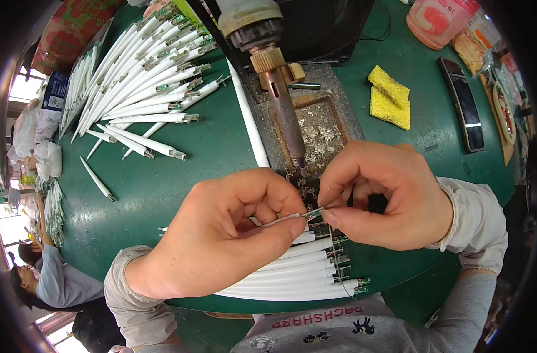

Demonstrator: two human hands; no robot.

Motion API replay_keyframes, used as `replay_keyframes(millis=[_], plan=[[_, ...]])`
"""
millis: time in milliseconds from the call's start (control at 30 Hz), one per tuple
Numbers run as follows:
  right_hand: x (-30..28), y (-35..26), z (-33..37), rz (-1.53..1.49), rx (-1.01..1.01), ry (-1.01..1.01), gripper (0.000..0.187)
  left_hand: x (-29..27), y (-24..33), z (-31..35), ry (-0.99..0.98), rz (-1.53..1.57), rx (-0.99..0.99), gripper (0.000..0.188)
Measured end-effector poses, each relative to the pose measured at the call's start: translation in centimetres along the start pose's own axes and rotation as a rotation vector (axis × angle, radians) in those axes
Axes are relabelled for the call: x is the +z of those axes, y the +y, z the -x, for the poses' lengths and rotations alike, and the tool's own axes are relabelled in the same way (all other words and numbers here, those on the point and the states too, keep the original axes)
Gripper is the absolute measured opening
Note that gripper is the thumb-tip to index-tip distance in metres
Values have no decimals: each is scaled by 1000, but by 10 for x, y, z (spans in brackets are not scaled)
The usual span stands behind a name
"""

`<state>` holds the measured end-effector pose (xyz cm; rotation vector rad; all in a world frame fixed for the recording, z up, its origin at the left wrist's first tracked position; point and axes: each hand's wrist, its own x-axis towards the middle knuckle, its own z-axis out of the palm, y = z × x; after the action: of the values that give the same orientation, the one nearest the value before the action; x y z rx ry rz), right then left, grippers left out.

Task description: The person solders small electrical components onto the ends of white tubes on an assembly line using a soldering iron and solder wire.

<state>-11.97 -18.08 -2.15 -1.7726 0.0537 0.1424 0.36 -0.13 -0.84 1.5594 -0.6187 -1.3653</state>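
Left hand [221, 235] and right hand [380, 200] pinch one white tube [280, 221] under the soldering iron [283, 106]; several lie finished near [292, 270], a large pile [145, 76] waits.

The hands [315, 217] hide most of the pinched white tube [280, 220]; its metal tip barely shows

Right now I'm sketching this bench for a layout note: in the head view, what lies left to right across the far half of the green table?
Pile of white tubes → mounted soldering iron → yellow sponge pieces → black phone.
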Motion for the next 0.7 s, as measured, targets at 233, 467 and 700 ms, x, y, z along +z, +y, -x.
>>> replay_keyframes(millis=[233,467,700], plan=[[1,1,-2,94,-74,19,17,4,1,1,46,-49,16,14],[0,0,-4,-83,33,-2,18,4,-1,0,62,-139,120,13],[-1,-1,-5,-108,68,-11,18,3,-3,-3,66,-172,219,13]])
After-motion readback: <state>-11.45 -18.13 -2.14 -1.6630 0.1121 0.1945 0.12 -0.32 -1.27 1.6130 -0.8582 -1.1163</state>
